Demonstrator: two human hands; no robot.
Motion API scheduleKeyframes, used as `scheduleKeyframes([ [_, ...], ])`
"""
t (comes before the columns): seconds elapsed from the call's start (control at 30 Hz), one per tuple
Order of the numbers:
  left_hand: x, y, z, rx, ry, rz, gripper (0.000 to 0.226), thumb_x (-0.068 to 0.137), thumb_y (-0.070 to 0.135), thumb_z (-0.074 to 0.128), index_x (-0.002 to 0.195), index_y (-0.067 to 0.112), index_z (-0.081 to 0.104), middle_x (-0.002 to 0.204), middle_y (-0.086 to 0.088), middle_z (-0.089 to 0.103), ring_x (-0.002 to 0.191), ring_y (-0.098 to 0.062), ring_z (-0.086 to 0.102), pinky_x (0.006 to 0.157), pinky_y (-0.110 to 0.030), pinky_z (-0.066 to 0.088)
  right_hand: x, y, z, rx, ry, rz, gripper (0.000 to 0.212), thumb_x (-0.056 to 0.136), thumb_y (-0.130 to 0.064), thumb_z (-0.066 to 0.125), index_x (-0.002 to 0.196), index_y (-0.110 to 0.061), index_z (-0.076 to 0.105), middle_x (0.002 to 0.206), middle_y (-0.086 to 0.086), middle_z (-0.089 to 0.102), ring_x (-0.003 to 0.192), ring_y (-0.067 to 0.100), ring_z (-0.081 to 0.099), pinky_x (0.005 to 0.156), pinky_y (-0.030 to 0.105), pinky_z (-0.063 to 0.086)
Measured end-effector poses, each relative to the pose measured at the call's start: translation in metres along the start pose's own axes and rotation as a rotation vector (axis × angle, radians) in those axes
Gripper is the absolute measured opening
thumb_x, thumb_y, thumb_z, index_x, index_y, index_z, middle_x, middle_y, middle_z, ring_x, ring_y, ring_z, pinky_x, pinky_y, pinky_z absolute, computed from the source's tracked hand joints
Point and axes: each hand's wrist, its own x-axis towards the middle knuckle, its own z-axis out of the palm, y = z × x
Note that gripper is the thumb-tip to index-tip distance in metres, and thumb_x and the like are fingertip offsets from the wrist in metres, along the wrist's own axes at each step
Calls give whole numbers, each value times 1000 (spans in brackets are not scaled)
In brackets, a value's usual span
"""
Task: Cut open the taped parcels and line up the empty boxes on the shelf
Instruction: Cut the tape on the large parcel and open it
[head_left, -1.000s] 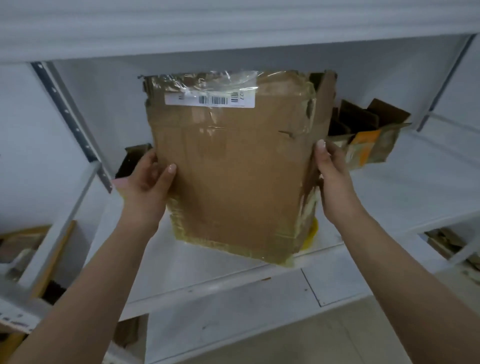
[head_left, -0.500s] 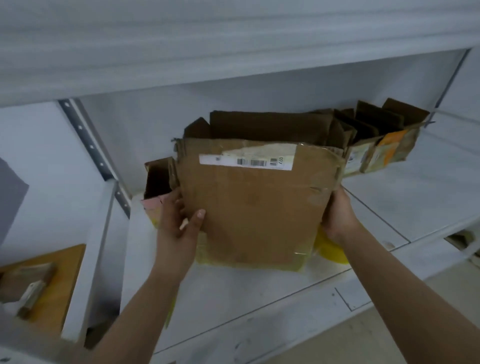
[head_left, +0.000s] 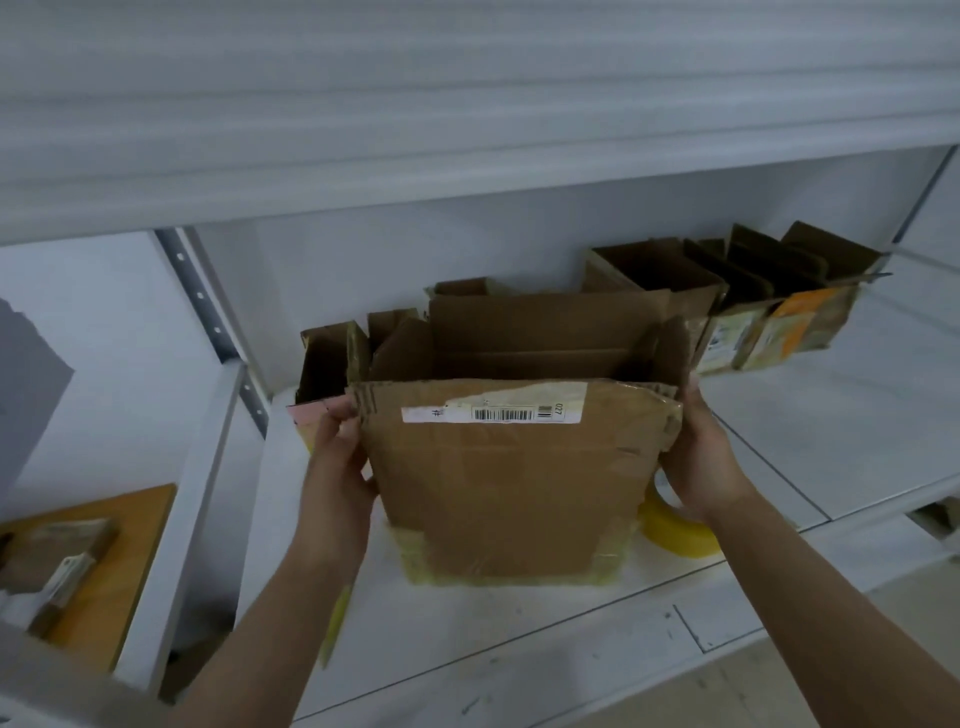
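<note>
The opened cardboard box (head_left: 506, 478) stands upright near the shelf's (head_left: 519, 623) front edge, left hand (head_left: 337, 462) and right hand (head_left: 698, 457) each closed on a side wall. Best slide it straight back, level with the empty boxes (head_left: 727, 306) along the back edge, clear of the yellow tape roll (head_left: 675, 530).

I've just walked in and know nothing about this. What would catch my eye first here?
Most striking is the big opened cardboard box standing at the front of the white shelf, flaps up, barcode label facing you. The left hand and right hand each have a grip on one side of it. Behind it a row of smaller open boxes lines the back, and a yellow tape roll peeks out at its right.
</note>
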Motion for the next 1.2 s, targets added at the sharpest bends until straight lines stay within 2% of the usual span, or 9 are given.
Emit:
scheduleKeyframes([
  [0.2,0,17,21,132,-10,131,29,87,49,47,106,32,59,96,15,66,97,-6,63,88,-28,47,-2,-13,7,62,-7,2,90,72,-77,58,142,-21,51,137,5,60,127,22,55,112,45,36],
  [0.37,-8,15,27,250,14,63,48,89,70,44,110,31,64,109,10,69,109,-9,61,104,-34,43,-2,-16,10,52,-32,55,68,85,-58,50,134,-12,56,118,13,69,97,21,71,66,25,57],
  [0.47,-12,19,35,287,62,1,39,88,56,31,96,32,60,95,16,65,87,11,63,81,-5,45,0,-18,14,15,-20,-2,96,66,-67,70,146,-21,44,133,10,60,110,21,66,77,28,54],
  [0.57,-12,23,40,344,65,14,42,89,53,27,96,28,60,91,17,63,77,19,60,63,3,41,1,-17,13,-17,-7,-68,56,92,-34,59,145,-33,40,119,-3,62,96,9,68,72,22,53],
  [0.73,-4,26,38,396,65,96,40,93,47,41,100,20,68,90,8,70,82,5,64,70,-6,48,0,-20,8,-100,-111,-175,67,97,-8,50,146,-51,31,137,-4,57,119,20,61,94,40,54],
  [0.9,4,23,40,451,107,124,29,98,35,51,101,13,70,93,-5,72,92,-22,66,82,-36,54,4,-23,9,-96,-74,-167,52,99,-3,45,132,-44,46,111,-2,70,93,18,71,65,29,59],
  [0.97,7,20,41,473,133,145,18,96,29,57,109,19,64,98,5,69,97,-10,65,81,-27,54,4,-23,9,-75,-66,-145,52,96,4,45,124,-40,49,106,1,71,87,18,71,61,28,58],
  [1.03,7,17,41,505,133,170,31,94,23,62,123,28,52,108,18,62,100,7,59,83,-11,47,3,-23,9,-58,-68,-114,54,92,7,48,123,-37,50,112,7,70,90,23,71,63,30,59],
  [1.2,10,16,38,599,31,218,54,99,21,54,138,48,30,133,13,46,121,-1,46,93,-6,35,4,-20,8,-56,-51,-127,42,94,2,48,116,-34,52,108,5,70,85,20,72,62,28,58],
])
